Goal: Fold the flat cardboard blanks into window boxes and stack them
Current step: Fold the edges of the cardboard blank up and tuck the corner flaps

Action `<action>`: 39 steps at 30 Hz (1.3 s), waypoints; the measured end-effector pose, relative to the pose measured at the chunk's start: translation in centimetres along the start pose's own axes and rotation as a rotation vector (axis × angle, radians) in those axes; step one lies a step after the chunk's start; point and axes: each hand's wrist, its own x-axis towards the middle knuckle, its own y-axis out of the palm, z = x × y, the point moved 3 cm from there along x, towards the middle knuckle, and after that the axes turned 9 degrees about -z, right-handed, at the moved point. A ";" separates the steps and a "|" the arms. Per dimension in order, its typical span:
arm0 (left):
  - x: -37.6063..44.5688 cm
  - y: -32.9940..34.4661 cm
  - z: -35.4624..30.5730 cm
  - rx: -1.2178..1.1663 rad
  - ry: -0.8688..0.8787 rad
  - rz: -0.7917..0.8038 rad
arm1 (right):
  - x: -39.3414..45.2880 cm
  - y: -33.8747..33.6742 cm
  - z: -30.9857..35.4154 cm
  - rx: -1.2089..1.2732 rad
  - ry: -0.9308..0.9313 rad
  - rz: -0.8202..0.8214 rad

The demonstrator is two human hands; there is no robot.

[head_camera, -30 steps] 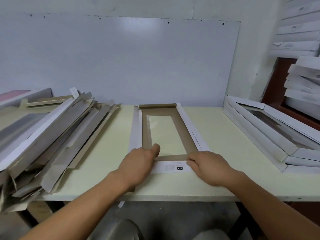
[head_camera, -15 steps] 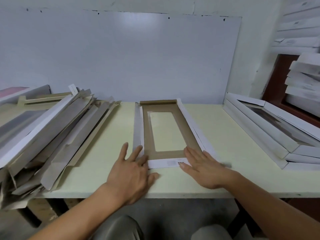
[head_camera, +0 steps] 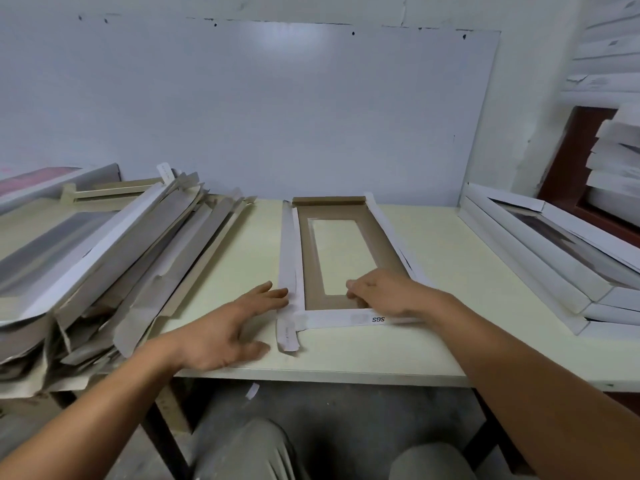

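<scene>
- Pale yellow table [head_camera: 433, 306] against a white wall panel [head_camera: 259, 109]; we work at its near edge.
- One cardboard blank [head_camera: 308, 258] lies flat at table centre, brown side up, its window showing the table through it.
- Change since half a second ago: our left hand [head_camera: 221, 327] has slid left, off the blank, fingers spread flat, tips touching the left side flap [head_camera: 288, 265]. Our right hand [head_camera: 388, 292] has moved onto the brown frame, fingers curled, pressing the near edge; whether it pinches anything, we cannot tell.
- Judgement: side flaps come next; no wall is raised yet.
- Unfolded blanks [head_camera: 114, 258] are heaped left; finished window boxes [head_camera: 554, 258] are stacked right. Neither blocks us.
</scene>
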 end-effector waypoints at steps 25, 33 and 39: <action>2.0 0.0 -0.2 -0.287 -0.013 -0.037 | -10.4 5.0 1.3 -0.263 -0.476 -0.234; 2.2 2.2 -3.0 0.064 0.111 -0.175 | -12.1 6.3 2.6 -0.421 -0.478 -0.390; 3.5 4.6 -4.6 0.414 0.161 -0.204 | -11.9 3.6 2.4 -0.306 -0.458 -0.075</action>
